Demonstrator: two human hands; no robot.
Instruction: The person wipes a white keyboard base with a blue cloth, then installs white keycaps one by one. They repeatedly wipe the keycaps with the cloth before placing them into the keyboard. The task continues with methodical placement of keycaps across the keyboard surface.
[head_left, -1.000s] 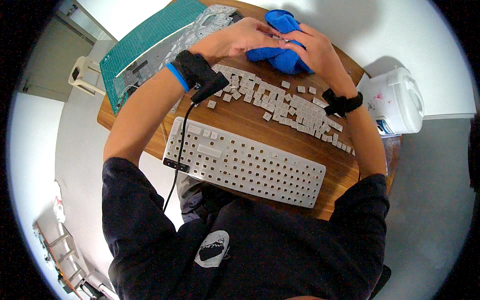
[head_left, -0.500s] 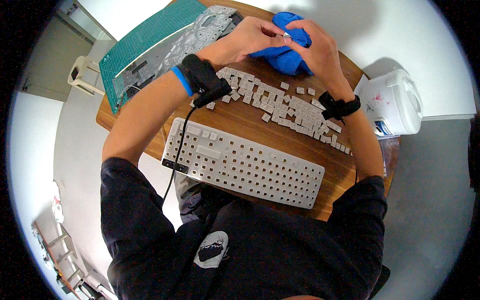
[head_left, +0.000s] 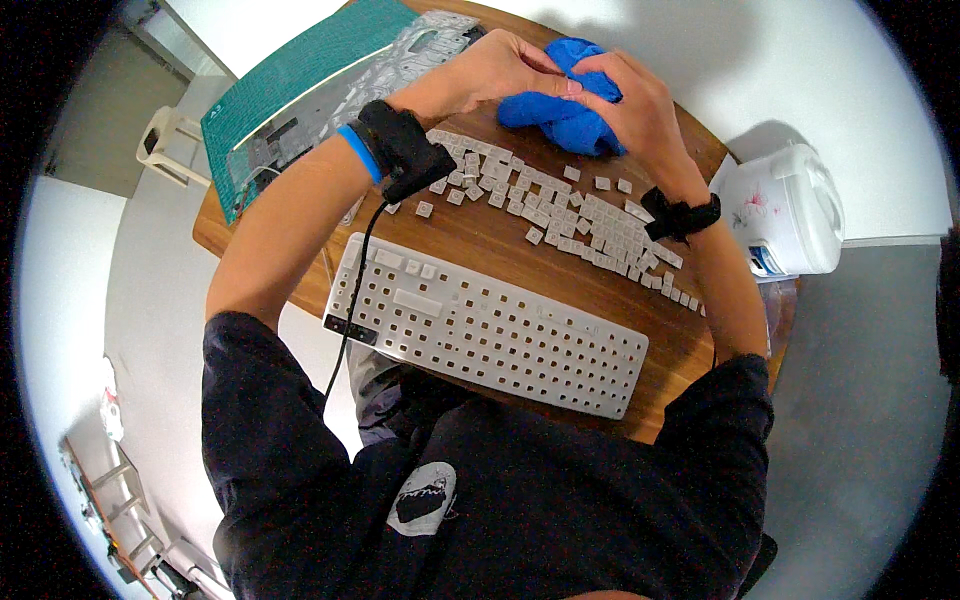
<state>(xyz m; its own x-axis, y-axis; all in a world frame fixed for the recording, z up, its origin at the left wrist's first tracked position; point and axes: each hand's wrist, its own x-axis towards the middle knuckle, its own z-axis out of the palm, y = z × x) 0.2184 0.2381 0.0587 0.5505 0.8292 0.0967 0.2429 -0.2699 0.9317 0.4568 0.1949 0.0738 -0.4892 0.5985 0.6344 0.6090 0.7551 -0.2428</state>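
Over a bunched blue cloth at the far side of the table, my left hand and my right hand meet with thumbs and fingers pinched together. Between the fingertips was a small pale keycap half a second ago; now the fingers cover it. Just nearer than the cloth, many loose white keycaps lie in uneven rows, a few of them apart from the rest. Closest to me sits a white keyboard case full of square holes, with a few long and small caps still on its left part.
A green cutting mat at the far left carries grey keyboard plates and sheets. On the right stands a white rice-cooker-like appliance. A black cable hangs from my left wrist band across the case's left end.
My fingertips have closed over the small keycap, which showed between them before. The blue cloth has shifted slightly down; both hands stay nearly in place.
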